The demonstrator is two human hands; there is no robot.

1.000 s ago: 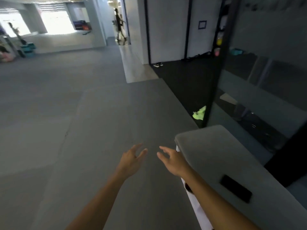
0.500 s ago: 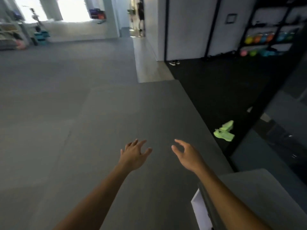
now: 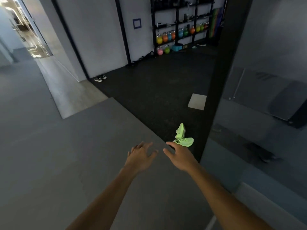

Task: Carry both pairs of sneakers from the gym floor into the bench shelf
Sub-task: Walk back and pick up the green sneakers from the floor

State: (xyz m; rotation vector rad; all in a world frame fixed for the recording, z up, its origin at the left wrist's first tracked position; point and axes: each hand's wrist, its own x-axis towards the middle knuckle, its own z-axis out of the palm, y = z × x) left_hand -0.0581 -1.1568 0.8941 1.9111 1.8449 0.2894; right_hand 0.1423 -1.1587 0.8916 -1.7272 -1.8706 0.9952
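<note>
A neon green pair of sneakers (image 3: 183,137) lies on the black rubber floor beside a dark post, one shoe tipped on its side. A dark pair of sneakers (image 3: 100,78) sits far off against the white wall. My left hand (image 3: 141,156) is stretched forward over the grey mat, fingers spread, holding nothing. My right hand (image 3: 180,156) is also open and empty, its fingertips just short of the green pair. The bench shelf is out of view.
A dark post (image 3: 221,83) and a glass panel (image 3: 265,97) stand to the right. A rack of coloured kettlebells (image 3: 179,35) lines the far wall. A pale floor tile (image 3: 197,102) lies on the black floor (image 3: 157,90). A corridor (image 3: 29,40) opens at the left.
The view has swung right and moved forward; the bench has dropped out of sight. The green sneakers are now closer, right beyond my right hand. Both hands stay open.
</note>
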